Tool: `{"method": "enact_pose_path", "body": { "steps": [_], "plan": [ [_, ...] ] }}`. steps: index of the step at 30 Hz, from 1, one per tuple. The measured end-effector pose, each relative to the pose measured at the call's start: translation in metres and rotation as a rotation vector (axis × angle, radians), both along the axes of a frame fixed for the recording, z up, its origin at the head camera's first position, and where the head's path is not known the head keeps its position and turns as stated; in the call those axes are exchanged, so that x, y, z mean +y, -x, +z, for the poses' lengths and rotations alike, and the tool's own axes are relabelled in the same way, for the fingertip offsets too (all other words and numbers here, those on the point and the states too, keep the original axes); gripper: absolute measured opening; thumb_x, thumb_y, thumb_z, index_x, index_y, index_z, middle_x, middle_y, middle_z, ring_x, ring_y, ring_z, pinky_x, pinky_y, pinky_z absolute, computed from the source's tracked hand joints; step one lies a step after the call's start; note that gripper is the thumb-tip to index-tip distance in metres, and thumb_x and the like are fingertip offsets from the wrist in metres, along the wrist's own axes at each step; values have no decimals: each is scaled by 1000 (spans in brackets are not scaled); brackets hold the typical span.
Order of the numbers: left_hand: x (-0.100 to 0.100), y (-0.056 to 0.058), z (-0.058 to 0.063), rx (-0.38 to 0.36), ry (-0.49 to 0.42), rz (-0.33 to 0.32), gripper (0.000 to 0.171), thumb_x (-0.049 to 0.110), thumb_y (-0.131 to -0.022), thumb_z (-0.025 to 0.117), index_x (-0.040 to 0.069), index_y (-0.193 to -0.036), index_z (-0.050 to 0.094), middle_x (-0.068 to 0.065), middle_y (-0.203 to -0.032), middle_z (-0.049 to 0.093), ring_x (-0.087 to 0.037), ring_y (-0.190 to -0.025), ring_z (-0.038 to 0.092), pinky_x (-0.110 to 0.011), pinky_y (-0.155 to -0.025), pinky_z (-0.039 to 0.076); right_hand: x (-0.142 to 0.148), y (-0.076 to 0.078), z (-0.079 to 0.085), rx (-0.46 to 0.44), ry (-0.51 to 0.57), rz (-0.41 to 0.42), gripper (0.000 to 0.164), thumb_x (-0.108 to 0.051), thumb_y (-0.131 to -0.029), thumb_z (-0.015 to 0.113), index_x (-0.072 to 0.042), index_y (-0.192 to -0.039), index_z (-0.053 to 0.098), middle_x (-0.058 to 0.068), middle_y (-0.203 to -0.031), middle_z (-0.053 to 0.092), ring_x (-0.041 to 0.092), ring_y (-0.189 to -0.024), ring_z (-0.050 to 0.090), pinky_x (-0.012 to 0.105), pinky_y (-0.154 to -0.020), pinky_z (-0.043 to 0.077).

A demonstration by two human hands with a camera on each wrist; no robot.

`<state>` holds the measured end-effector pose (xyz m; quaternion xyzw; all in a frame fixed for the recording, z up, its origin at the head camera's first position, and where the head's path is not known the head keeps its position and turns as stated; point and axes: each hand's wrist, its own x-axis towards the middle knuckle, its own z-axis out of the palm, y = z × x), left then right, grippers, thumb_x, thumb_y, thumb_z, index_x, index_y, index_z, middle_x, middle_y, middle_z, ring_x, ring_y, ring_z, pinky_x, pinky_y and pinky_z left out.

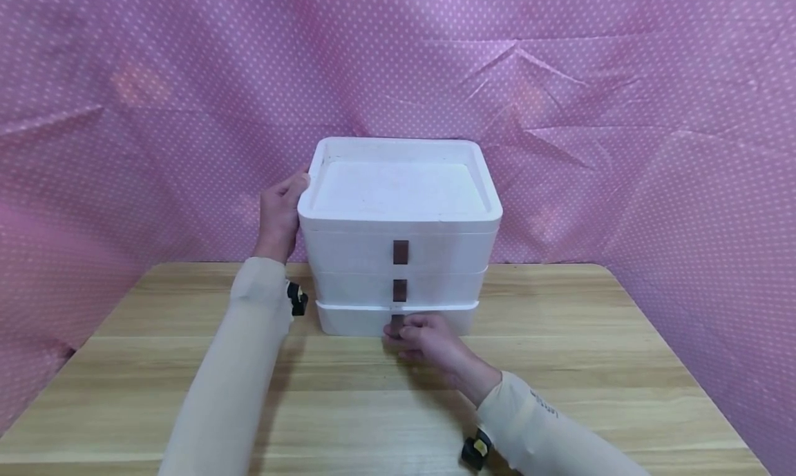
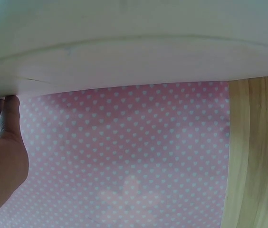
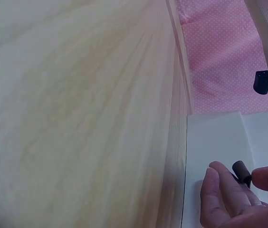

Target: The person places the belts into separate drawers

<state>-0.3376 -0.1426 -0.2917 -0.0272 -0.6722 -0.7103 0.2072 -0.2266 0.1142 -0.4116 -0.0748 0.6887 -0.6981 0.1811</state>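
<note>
A white drawer unit (image 1: 398, 251) with three stacked drawers and a tray-like top stands on the wooden table. Each drawer front carries a brown pull tab. At the unit's upper left side, my left hand (image 1: 282, 210) rests against the wall near the top rim; in the left wrist view its fingers (image 2: 11, 114) reach up to the white side. My right hand (image 1: 432, 341) pinches the lowest pull tab (image 1: 396, 324) between thumb and fingers. The bottom drawer (image 1: 351, 320) juts slightly forward of those above it. In the right wrist view, the tab shows between the fingertips.
The wooden table (image 1: 348, 421) extends around the unit on both sides and in front. A pink dotted cloth (image 1: 398, 61) hangs behind and along the sides. Small black cameras sit on both wrists, the left one (image 1: 297, 299) close beside the unit.
</note>
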Motion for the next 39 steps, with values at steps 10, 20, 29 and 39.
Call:
{"method": "enact_pose_path", "body": {
  "steps": [10,20,29,39],
  "plan": [
    [4,0,-1,-1,-23,8,35,30,-96,63,8,-124,66,1,-139,56,-20,-127,52,-31,-95,51,3,0,1,8,-25,6,19,1,-96,49,13,-106,60,24,-120,64,38,-112,61,45,-90,55],
    [2,-1,-1,-10,-2,8,38,32,-96,62,9,-127,64,0,-143,52,-19,-131,48,-30,-97,50,5,5,1,31,-30,37,19,1,-95,50,14,-106,58,25,-122,63,39,-115,59,47,-91,54],
    [1,-3,1,-12,19,-5,39,35,-97,61,13,-129,63,1,-146,49,-19,-133,46,-31,-100,48,5,7,4,18,-24,47,9,2,-95,50,8,-92,55,26,-123,62,40,-116,58,48,-92,53],
    [0,-3,1,-16,17,-4,39,35,-96,62,12,-128,64,2,-145,50,-18,-133,46,-30,-101,47,5,8,2,18,-16,50,18,2,-96,49,16,-107,54,28,-123,60,42,-116,58,49,-93,52]
  ]
}}
